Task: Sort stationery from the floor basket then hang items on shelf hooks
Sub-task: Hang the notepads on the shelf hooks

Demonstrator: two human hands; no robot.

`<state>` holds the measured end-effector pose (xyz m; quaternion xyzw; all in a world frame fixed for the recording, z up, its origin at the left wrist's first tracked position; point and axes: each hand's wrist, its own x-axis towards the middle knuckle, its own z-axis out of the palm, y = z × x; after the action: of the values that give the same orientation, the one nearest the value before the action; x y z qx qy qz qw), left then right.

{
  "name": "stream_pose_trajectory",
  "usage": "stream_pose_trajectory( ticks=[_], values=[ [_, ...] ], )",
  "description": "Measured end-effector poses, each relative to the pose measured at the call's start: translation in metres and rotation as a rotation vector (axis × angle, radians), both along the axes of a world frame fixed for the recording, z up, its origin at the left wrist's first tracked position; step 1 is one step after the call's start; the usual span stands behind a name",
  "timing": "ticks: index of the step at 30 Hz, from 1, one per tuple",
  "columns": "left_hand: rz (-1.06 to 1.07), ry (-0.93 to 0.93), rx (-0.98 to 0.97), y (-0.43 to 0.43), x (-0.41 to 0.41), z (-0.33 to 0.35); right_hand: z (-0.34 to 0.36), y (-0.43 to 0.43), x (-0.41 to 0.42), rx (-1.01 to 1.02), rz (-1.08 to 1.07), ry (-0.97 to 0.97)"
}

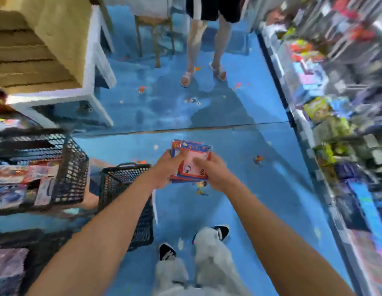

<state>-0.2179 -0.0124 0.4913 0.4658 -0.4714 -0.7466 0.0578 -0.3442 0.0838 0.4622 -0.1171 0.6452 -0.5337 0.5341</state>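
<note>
Head view: the left grip [167, 167] clasps a stack of stationery packs [192, 148] out over the floor [239, 146], just right of the basket [124, 178]. The right grip [213, 171] pinches the top pack, probably sorting before hanging on the shelf [326, 129].

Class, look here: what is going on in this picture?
A person stands in a shop aisle, holding a stack of stationery packs: the left hand grips its left edge, the right hand its right side. A black basket sits on the floor to their left. The shelves on the right are blurred, and nothing is being hung yet. Another person stands further up the aisle.
</note>
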Motion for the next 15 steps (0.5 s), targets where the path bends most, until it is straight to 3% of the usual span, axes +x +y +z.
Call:
stream_pose_trajectory(
  ticks=[6, 15],
  values=[
    [-0.448, 0.085, -0.071, 0.061, -0.186, 0.013, 0.024, 0.105, -0.14, -0.029, -0.385, 0.012],
    [-0.801, 0.211, -0.146, 0.172, -0.402, 0.065, 0.099, 0.243, -0.295, -0.06, -0.882, 0.097]
  ],
)
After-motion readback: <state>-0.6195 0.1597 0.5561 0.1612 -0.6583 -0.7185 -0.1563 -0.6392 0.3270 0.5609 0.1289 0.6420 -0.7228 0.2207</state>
